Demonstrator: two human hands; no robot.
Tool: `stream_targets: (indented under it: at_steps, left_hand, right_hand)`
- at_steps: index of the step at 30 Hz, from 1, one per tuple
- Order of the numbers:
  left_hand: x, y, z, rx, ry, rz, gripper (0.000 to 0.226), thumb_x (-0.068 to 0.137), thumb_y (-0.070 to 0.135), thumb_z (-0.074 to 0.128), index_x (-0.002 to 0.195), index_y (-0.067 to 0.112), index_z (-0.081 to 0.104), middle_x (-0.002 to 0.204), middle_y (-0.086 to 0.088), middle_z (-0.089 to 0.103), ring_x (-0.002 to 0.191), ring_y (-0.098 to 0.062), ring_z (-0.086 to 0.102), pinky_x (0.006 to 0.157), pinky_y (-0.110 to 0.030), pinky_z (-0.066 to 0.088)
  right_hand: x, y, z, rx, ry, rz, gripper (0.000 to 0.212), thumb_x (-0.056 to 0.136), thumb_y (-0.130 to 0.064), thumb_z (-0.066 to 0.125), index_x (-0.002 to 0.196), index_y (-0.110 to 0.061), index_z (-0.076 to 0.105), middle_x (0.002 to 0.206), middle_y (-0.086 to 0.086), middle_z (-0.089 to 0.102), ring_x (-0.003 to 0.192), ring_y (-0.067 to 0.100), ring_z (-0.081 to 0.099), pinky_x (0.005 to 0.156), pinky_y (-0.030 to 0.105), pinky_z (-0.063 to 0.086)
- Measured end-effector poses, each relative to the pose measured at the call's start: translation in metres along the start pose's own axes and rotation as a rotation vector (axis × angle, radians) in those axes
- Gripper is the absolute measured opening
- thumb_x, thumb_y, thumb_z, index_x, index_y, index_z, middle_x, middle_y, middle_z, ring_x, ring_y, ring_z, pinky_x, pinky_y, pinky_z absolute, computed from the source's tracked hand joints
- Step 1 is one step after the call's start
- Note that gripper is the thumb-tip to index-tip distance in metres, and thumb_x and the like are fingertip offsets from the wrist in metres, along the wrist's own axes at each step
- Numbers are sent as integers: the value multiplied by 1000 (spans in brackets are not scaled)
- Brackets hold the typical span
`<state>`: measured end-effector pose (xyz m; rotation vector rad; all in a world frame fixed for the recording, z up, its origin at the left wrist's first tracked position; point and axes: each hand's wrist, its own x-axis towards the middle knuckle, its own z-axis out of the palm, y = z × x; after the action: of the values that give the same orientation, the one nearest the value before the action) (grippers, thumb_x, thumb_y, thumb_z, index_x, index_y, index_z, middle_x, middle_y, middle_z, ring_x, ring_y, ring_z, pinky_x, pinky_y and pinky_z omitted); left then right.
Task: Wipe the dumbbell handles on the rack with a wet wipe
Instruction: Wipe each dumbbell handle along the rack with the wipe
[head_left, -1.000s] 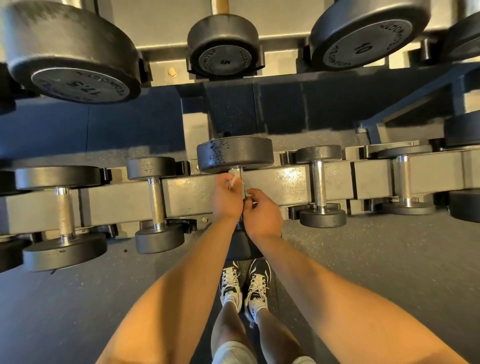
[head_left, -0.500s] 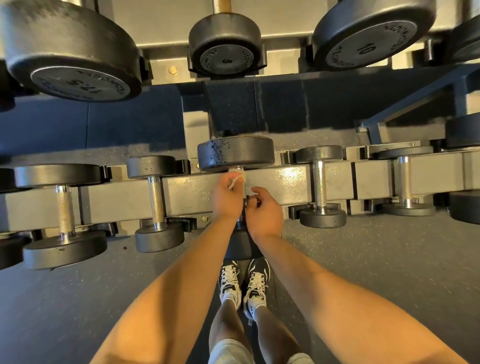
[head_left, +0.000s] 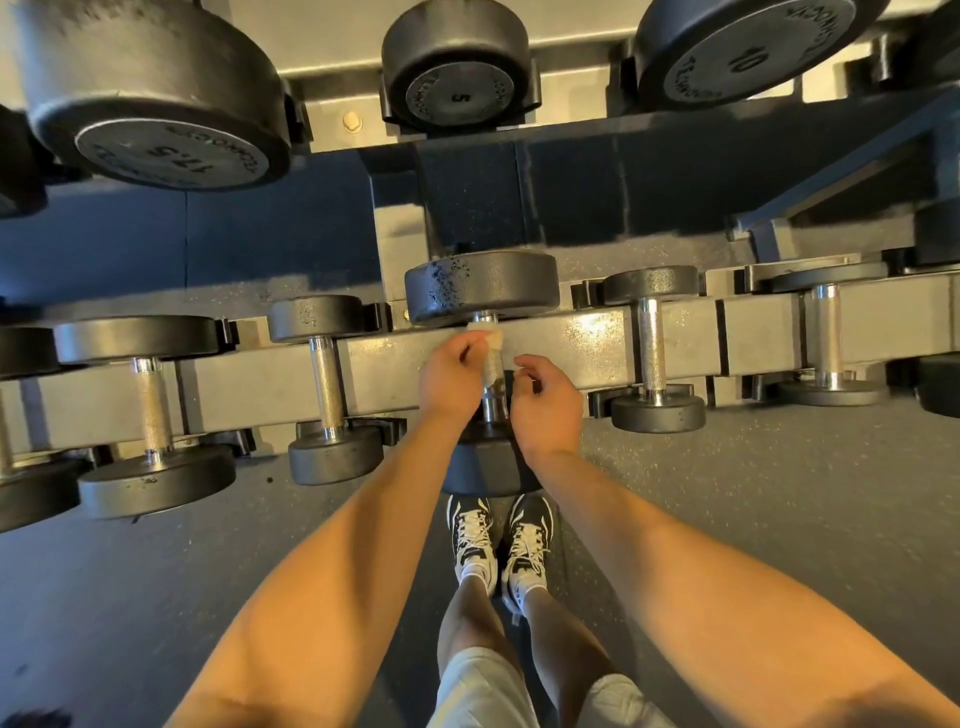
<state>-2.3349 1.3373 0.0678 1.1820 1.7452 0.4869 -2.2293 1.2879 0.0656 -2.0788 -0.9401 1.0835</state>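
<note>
View: head camera, looking down on the lower row of the rack; the only view supplied.
Handle: the handle (head_left: 492, 370) of the middle dumbbell (head_left: 480, 286) is bright knurled metal with smooth collars at both ends. Its two heads are black and scuffed, and the far one is speckled grey.
Wet wipe: one small white wet wipe (head_left: 480, 332), bunched around the far end of that handle, just below the far head.
Left hand: the left hand (head_left: 448, 379) is on the left of the handle, fingers curled, fingertips pinching the wipe against the metal.
Right hand: the right hand (head_left: 546, 404) is just right of the handle with fingers loosely curled. It holds nothing, and a gap shows between its fingertips and the handle.
Count, lower row: seven dumbbells lie across the grey rack beam (head_left: 571, 353). Three are left of the middle dumbbell and three right, and the outermost two are cut by the frame edges.
Count, upper row: three heads are shown nearly whole, and two more show in part at the left and right edges.
Markings: "17.5" on the left head (head_left: 156, 104), "5" on the middle head (head_left: 457, 67), "10" on the right head (head_left: 737, 47), all seen upside down. The rim lettering cannot be read with certainty.
Floor: dark speckled floor (head_left: 779, 493), with two black-and-white shoes (head_left: 470, 535) with white laces, near the rack.
</note>
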Motion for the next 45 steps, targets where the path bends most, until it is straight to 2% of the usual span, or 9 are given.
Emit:
stream_targets:
  at_steps: [6,11,15,19,24,30,35,38,45]
  left_hand:
    - [-7,-6,4,130,-39,-3,26,104,28,50,119,24,70,110,2,71,94,-14,63,80,-27,48]
    - [-29,-23,4,181,-146,-80,24,101,30,54,116,28,73,112,7,71,89,-8,61,68,-16,40]
    - [-36,-23,2,233,-221,-172,17,96,28,58,90,35,73,109,2,73,98,-17,63,76,-28,45]
    - [-51,-19,3,208,-97,-129,24,99,26,56,114,27,75,118,3,72,101,-16,64,79,-22,42]
    - [-59,-18,11,177,10,59,26,106,29,46,125,32,63,107,6,69,88,-12,62,63,-18,39]
    - [-55,-12,16,55,48,55,26,107,33,41,130,42,32,106,8,66,80,-17,67,66,-36,53]
    - [-51,-19,13,158,71,-56,35,107,39,39,141,35,47,130,6,58,108,-21,62,87,-42,54]
    - [-52,-20,15,185,41,-133,41,107,46,31,142,37,50,125,4,67,112,-24,63,97,-44,51]
    - [-53,-24,16,144,102,-87,38,108,40,30,125,35,64,106,5,69,99,-17,62,81,-33,46]
  right_hand:
    - [0,2,-3,32,11,-14,28,98,-11,54,122,-15,68,119,2,67,106,12,59,95,24,45]
    - [3,3,-7,35,-66,-6,26,96,-10,57,117,-17,70,116,0,67,106,11,59,94,25,48]
    - [-1,3,-12,58,-124,21,24,96,-9,57,113,-19,70,109,-5,68,101,8,60,88,20,47]
    - [-1,0,-22,113,-212,42,20,95,-7,57,105,-21,66,102,-7,65,95,7,60,80,18,47]
    - [3,-8,-25,95,-352,19,11,93,-13,63,99,-23,64,103,-4,65,97,13,61,86,30,51]
    - [20,-9,-15,235,-235,208,26,88,7,59,86,-17,69,87,3,66,77,19,63,74,35,58]
    - [37,-12,-2,274,-100,190,19,91,-6,67,98,-21,76,105,-2,71,98,15,68,87,30,58]
    - [45,-26,4,286,-142,151,24,89,-16,73,113,-17,73,107,-5,69,94,6,63,75,16,48]
    - [52,-24,19,72,-115,106,15,89,-16,73,103,-15,68,102,-3,67,90,12,64,76,22,55]
